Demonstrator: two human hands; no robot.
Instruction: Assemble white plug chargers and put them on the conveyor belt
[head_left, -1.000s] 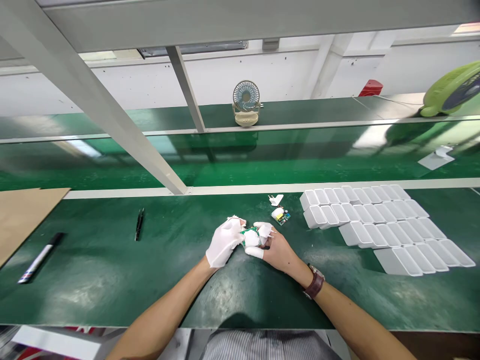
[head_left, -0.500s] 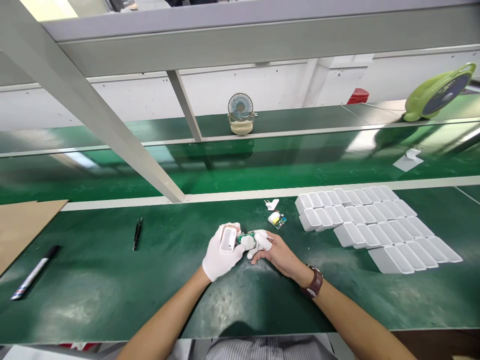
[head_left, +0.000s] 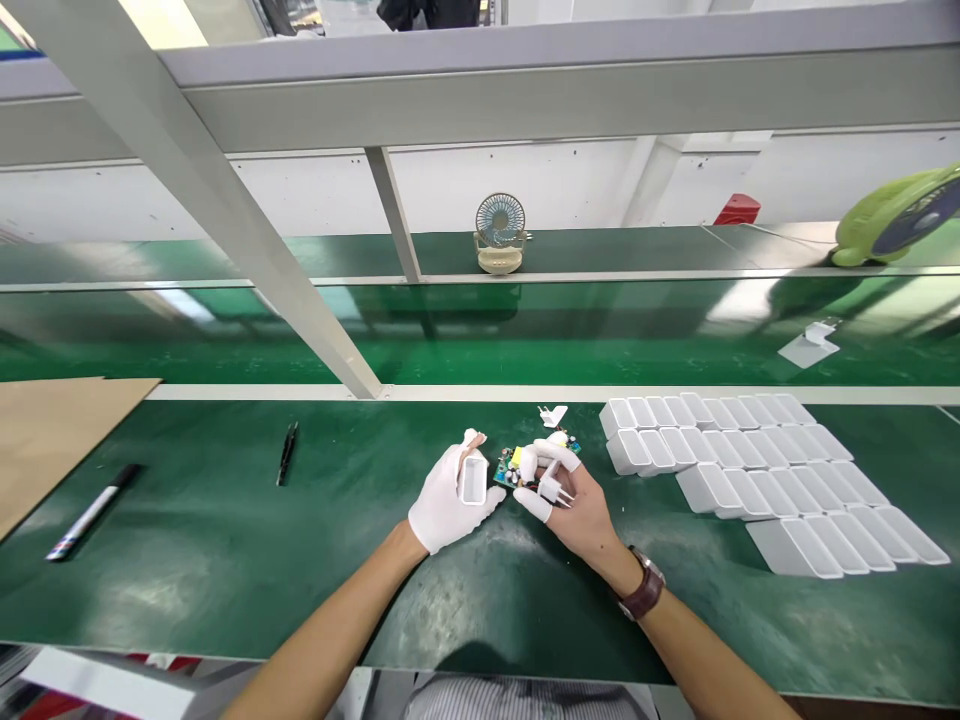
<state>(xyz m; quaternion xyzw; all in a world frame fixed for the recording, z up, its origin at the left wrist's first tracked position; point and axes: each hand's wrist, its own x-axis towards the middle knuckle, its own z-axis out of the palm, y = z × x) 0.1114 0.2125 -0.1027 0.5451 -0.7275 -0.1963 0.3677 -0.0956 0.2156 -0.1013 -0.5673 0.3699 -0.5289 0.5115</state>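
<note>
My left hand (head_left: 448, 493), in a white glove, grips a small white open plastic shell (head_left: 472, 479) with its hollow facing up. My right hand (head_left: 564, 497), with white cots on the fingertips and a watch at the wrist, pinches a green circuit board (head_left: 511, 466) with its fingertips and also holds a white plug piece with metal prongs (head_left: 552, 488). Shell and board are a finger's width apart above the green mat. Just behind my right fingers lies a second board piece (head_left: 568, 438), mostly hidden, and a small white plug part (head_left: 553, 414).
Rows of white shells (head_left: 750, 455) lie at the right. Black tweezers (head_left: 286, 453), a marker pen (head_left: 91, 511) and a cardboard sheet (head_left: 52, 430) lie left. A slanted metal post (head_left: 247, 230) stands ahead. Small fan (head_left: 500, 232) and green fan (head_left: 896, 212) on the far shelf.
My left hand turned the white shell so its opening faces up. My right hand drew the board out from between the hands and lifted it toward the back right.
</note>
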